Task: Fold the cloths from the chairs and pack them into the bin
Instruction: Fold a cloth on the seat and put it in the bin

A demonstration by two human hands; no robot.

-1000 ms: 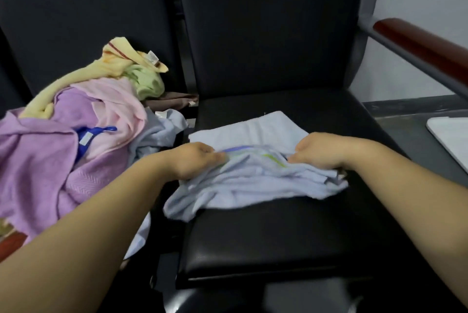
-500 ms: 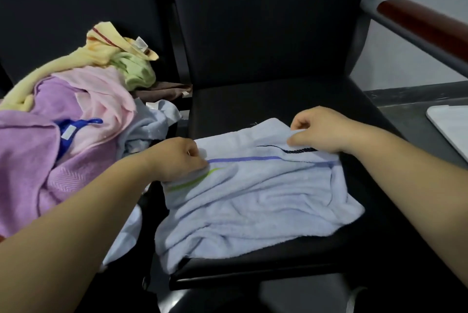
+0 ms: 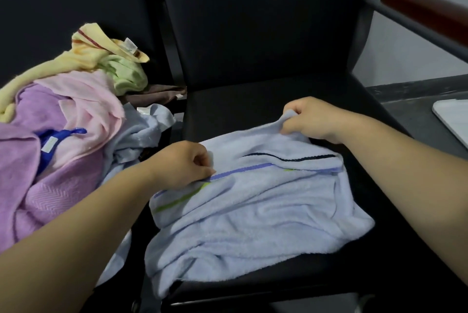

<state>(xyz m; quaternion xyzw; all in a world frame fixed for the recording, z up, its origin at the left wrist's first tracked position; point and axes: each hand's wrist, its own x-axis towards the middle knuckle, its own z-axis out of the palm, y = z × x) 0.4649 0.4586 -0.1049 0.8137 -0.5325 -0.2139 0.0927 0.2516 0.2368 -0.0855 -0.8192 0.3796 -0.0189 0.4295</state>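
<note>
White flat thing point(image 3: 453, 120) cut off by rt edge, can't ID. Purple terry towel point(image 3: 30, 160) runs off lt edge. Brown cloth point(image 3: 157, 93) mostly buried under green cloth point(image 3: 126, 74). Left hand point(image 3: 184, 163) fingertips tucked under, hidden against pale-blue striped terry towel point(image 3: 253, 211).

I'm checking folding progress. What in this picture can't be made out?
Bin: none in the head view; the white object at the right edge is cut off, unidentifiable.
Brown cloth: head view, mostly hidden under the green cloth.
Purple cloth: head view, cut off by the left edge.
</note>
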